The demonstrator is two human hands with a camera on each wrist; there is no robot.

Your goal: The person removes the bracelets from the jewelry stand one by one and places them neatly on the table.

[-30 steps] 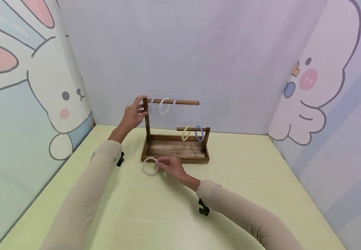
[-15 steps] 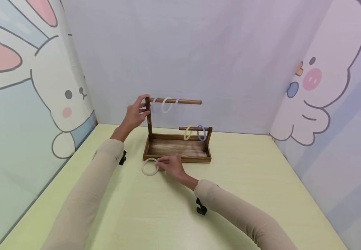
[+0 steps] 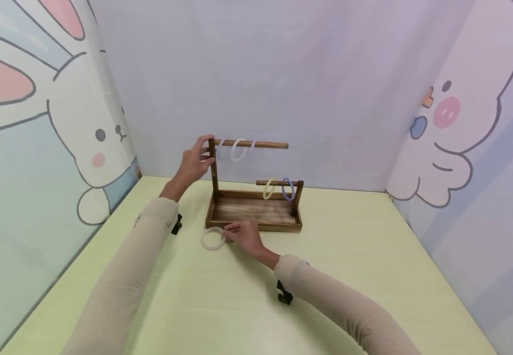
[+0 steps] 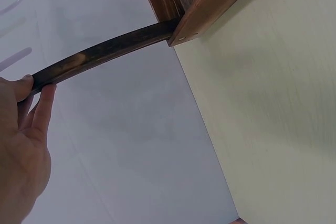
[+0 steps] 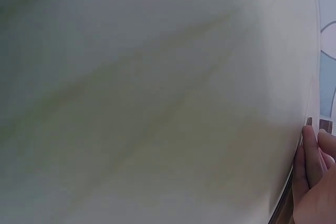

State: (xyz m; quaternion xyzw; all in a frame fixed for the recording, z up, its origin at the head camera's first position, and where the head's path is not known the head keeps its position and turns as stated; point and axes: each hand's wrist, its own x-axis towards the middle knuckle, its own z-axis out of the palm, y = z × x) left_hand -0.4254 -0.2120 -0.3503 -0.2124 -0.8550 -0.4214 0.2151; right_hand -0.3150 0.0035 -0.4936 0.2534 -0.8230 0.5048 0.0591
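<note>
My left hand [image 3: 194, 161] grips the top of the tall dark post [image 4: 105, 51] of a wooden rack, thumb and fingers on opposite sides. With thumb and fingertips my right hand [image 3: 248, 239] pinches the right side of a whitish translucent ring [image 3: 203, 241]. That ring is just in front of the rack's tray [image 3: 278, 227]; whether it touches the table I cannot tell. On the upper bar [image 3: 272, 145] hang a white ring [image 3: 233, 153] and two lilac ones. A yellow ring [image 3: 265, 193] and a blue ring [image 3: 293, 192] hang from the lower bar [image 3: 260, 183].
The rack stands on a pale yellow table [image 3: 354, 276], near the back curtain [image 3: 327, 88]. Curtains with a cartoon rabbit [image 3: 79, 123] and another cartoon animal [image 3: 456, 108] border the left and right sides.
The head view has shifted slightly, so the whole scene sits a little further right. Both hands keep their holds. The pinched ring looks slightly flatter than a second ago.
</note>
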